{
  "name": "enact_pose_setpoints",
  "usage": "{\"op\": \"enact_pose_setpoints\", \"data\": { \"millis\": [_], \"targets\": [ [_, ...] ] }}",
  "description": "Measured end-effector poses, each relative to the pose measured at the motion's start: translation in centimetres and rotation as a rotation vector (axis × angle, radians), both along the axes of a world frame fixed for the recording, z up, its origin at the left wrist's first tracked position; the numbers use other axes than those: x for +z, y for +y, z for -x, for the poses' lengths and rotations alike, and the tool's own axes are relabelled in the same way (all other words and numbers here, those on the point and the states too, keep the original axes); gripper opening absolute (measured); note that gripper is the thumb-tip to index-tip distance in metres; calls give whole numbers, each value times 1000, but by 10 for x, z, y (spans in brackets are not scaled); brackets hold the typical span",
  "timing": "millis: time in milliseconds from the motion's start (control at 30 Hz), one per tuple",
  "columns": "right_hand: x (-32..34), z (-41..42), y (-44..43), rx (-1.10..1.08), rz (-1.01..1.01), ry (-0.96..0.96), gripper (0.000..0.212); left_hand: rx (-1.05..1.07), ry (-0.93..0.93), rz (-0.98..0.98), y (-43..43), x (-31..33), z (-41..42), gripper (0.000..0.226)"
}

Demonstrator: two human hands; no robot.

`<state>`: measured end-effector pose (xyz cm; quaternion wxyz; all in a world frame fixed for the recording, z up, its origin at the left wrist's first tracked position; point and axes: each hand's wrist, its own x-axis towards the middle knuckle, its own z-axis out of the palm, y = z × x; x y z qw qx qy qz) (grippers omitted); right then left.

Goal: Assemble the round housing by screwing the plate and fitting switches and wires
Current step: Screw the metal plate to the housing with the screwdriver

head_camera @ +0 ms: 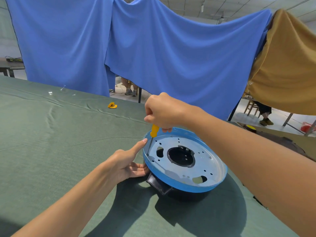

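Just below the centre of the frame, my right hand [162, 112] grips a yellow-handled screwdriver [154, 130], its tip set on a screw [147, 154] at the left edge of the plate [210, 161]. My left hand [126, 163] rests against the left side of the round housing [213, 183], forefinger stretched up to the blue rim. The housing sits on the green-covered desk [51, 151]. A small yellow piece [112, 105] lies further back.

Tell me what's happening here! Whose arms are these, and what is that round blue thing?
The camera sits on a person's head, so you see their own two arms. The right hand grips a yellow-handled screwdriver, its tip down at the edge of the silvery round metal plate. The left hand steadies the round blue-rimmed black housing, one finger on its rim. All rests on a table under green cloth. A small yellow piece lies farther back.
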<state>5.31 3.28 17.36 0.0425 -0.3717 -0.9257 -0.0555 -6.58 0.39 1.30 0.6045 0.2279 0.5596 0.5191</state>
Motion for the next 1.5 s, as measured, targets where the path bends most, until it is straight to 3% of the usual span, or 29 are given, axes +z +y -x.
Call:
{"op": "enact_pose_setpoints", "data": {
  "millis": [100, 167, 300, 367, 500, 600, 667, 800, 900, 1033, 1233, 1333, 1500],
  "targets": [
    [-6, -1, 1, -64, -88, -9, 49, 6, -1, 1, -1, 1, 0, 72],
    [-9, -3, 0, -97, -55, -52, 54, 5, 0, 1, 0, 1, 0, 72],
    [5, -5, -9, -74, 180, -201, 39, 2, 10, 6, -1, 2, -1, 70],
    [9, -6, -10, -44, 241, -186, 32, 7, 11, 11, -2, 2, -1, 68],
    [-2, -3, -3, -29, 31, -89, 10, 19, 11, 26, -1, 2, -1, 62],
    [-9, -2, 0, -46, 32, -24, 39, 20, 6, 28, -2, 2, -1, 60],
    [-5, -1, -2, -64, 71, -91, 41, 9, -3, 17, -3, 3, -1, 63],
    [10, -2, -5, -37, 196, -183, 30, 0, -20, 6, -5, 4, -2, 68],
    [6, -2, -4, 15, 30, -128, 6, 9, -12, 14, -4, 4, -2, 68],
    [-9, -4, -1, -39, -78, -48, 43, 16, -5, 16, -5, 4, -2, 63],
    [9, -4, -4, -28, 181, -251, 35, 18, -12, 23, -5, 5, -2, 60],
    [6, -3, -4, 32, 106, -149, 19, 22, -3, 26, -5, 6, -3, 59],
    [-8, 1, 0, -62, -59, -74, 44, 22, 4, 13, -6, 4, -2, 61]
  ]
}}
